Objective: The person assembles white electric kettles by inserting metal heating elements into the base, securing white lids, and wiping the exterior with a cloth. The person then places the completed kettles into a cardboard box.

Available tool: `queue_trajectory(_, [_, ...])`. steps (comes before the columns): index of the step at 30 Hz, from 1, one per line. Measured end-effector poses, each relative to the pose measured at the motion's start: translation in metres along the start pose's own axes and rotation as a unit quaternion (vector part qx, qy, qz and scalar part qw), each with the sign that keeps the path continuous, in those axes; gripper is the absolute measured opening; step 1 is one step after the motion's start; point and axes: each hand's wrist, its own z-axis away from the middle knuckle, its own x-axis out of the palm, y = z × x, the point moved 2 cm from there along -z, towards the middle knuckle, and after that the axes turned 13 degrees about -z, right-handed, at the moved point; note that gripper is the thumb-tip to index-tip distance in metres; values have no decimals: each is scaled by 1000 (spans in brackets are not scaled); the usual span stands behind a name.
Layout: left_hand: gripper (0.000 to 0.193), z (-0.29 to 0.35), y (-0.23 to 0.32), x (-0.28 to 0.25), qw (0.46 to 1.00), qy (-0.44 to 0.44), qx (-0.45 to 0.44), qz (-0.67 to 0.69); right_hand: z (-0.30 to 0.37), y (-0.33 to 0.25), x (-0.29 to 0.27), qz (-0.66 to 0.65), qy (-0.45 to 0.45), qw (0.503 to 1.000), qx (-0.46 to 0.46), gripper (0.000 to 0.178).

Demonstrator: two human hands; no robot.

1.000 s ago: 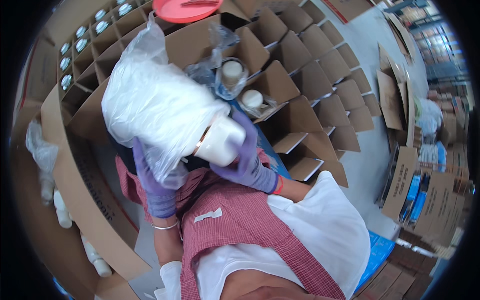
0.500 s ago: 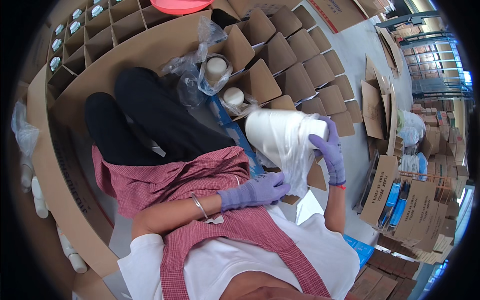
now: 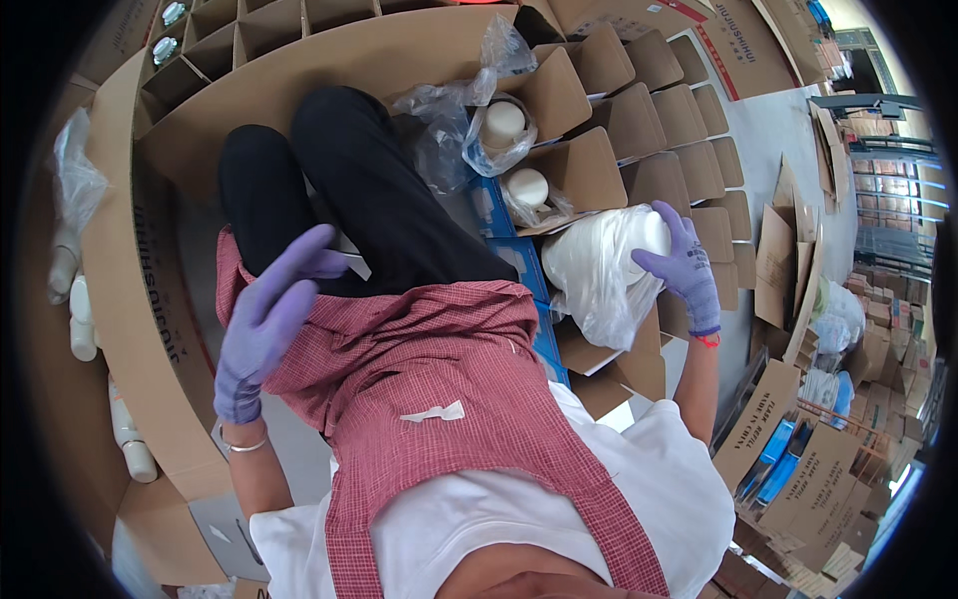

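Observation:
A white flask in a clear plastic bag (image 3: 596,262) lies tilted above the open tops of small brown boxes to my right. My right hand (image 3: 687,268), in a purple glove, grips the flask's right end, thumb and fingers spread around it. My left hand (image 3: 264,334), gloved alike, is raised over the left side of my lap, holding nothing, its fingers apart. Just beyond the held flask, a white-capped flask (image 3: 526,188) stands in a small box. Another bagged flask (image 3: 502,126) stands behind that one.
Rows of open brown boxes (image 3: 659,180) reach away to the right. A large carton wall (image 3: 165,290) curves along my left, with several white bottles (image 3: 83,319) beyond it. A divided carton (image 3: 274,30) holding silver-topped items is at the far left. Flat cartons (image 3: 773,240) lie on the floor at right.
My left hand has let go of the plastic bag and swung left over my lap, its fingers opening. The flask, in my right hand, now sits lower over the boxes. The view has shifted.

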Motion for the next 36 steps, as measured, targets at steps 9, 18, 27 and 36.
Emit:
queue_trajectory(9, [45, 58, -6, -44, 997, 78, -6, -23, -12, 96, 162, 110, -58, 983, -139, 93])
queue_trajectory(18, [50, 284, -47, -287, 696, 620, -162, -323, -87, -53, 124, 142, -117, 974, -129, 42])
queue_trajectory(27, [43, 383, -212, -315, 386, 290, -566, -668, -129, -218, 130, 106, -78, 923, -361, 40])
queue_trajectory(36, [33, 286, -37, -259, 601, 779, 106, 146, -2, -429, 217, -389, -382, 750, -376, 74])
